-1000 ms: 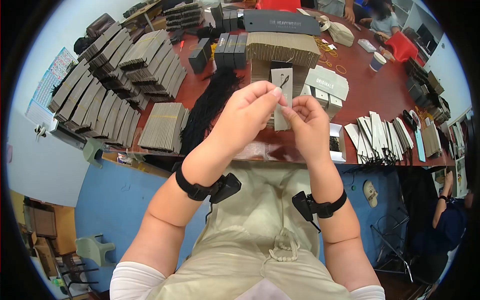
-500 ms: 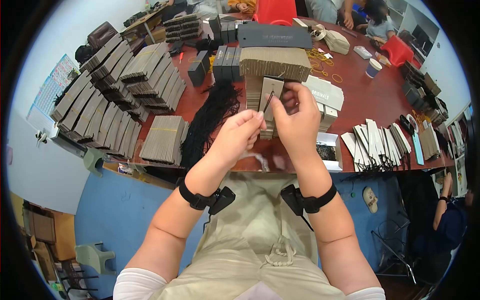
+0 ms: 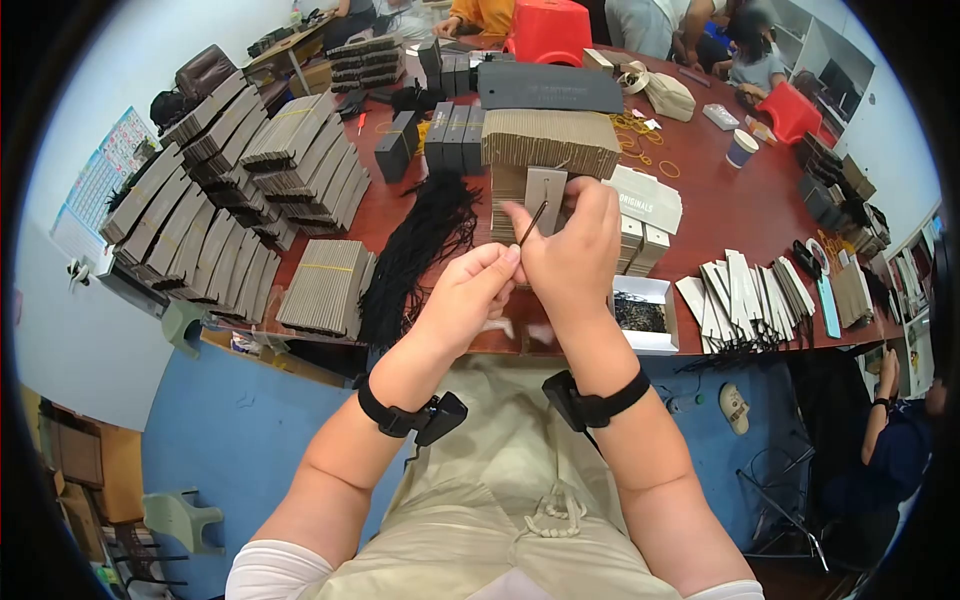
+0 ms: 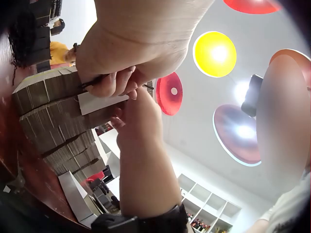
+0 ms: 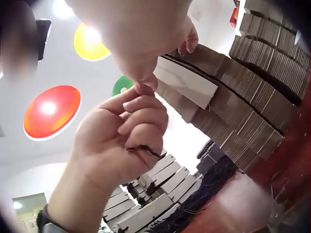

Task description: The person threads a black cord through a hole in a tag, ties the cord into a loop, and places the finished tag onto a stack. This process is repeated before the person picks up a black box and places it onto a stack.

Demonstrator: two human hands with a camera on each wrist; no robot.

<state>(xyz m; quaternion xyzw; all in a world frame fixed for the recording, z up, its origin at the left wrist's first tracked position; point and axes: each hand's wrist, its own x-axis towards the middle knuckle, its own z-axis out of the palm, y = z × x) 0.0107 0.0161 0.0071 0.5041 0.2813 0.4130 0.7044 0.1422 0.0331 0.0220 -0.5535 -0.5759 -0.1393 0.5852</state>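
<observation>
A light grey card tag (image 3: pixel 545 188) hangs in front of the tall card stacks in the head view, a black cord (image 3: pixel 535 222) running down from its hole. My left hand (image 3: pixel 467 295) pinches this cord between thumb and forefinger; the other fingers curl in, and a bit of dark cord shows at the fist (image 5: pixel 127 133) in the right wrist view. My right hand (image 3: pixel 574 245) holds the tag's right edge with its fingers, its thumb by the cord and the left fingertips. The tag (image 5: pixel 189 82) shows pale beside the stacks in the right wrist view.
Left of the hands lie a black cord bundle (image 3: pixel 425 250) and a banded card stack (image 3: pixel 325 285). To the right stand a white box (image 3: pixel 645 343) and loose white tags (image 3: pixel 735 300). A paper cup (image 3: pixel 741 150) stands farther back. Several people sit or stand around.
The right hand has shifted down and left, its thumb now beside the left fingertips. The left hand has moved down from the tag with the cord pinched. The tag sits a little lower.
</observation>
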